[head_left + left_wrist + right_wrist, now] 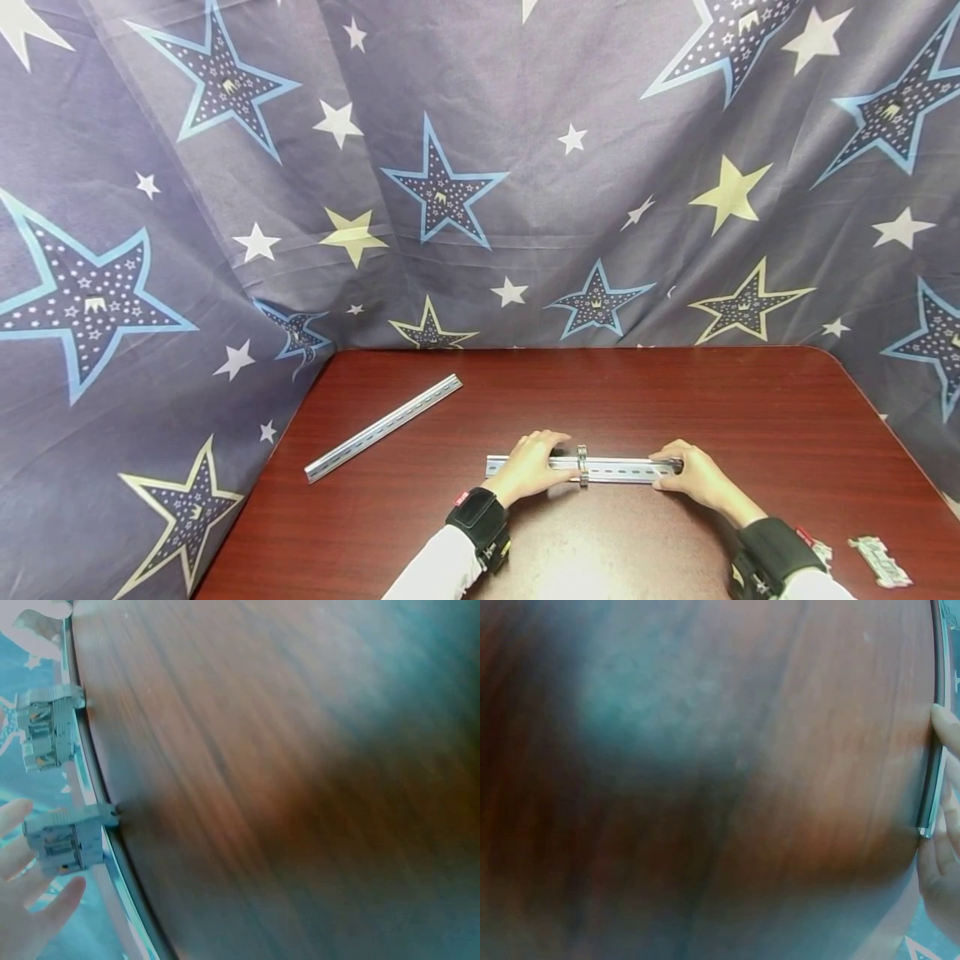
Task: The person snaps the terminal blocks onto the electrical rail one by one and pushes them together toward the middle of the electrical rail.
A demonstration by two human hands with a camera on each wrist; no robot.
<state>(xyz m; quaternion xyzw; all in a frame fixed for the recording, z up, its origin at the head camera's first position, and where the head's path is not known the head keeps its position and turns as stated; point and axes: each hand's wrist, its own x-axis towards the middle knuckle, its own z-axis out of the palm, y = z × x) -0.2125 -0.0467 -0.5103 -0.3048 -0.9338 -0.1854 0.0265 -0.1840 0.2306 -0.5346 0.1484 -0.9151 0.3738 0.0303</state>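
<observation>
White sleeves (438,571) and black wrist straps (477,523) lie nearest; beyond, the right hand (693,475) pinches the right end of a slotted metal rail (622,471) lying left to right on the table (622,400), presumably to steady it; the left hand (532,467) straddles the rail, fingers and thumb apart beside 1 of 2 grey modules (64,840), perhaps to guide it, contact unclear; a 2nd rail (382,429) and a loose module (881,560) sit aside, likely for elbow room.
</observation>
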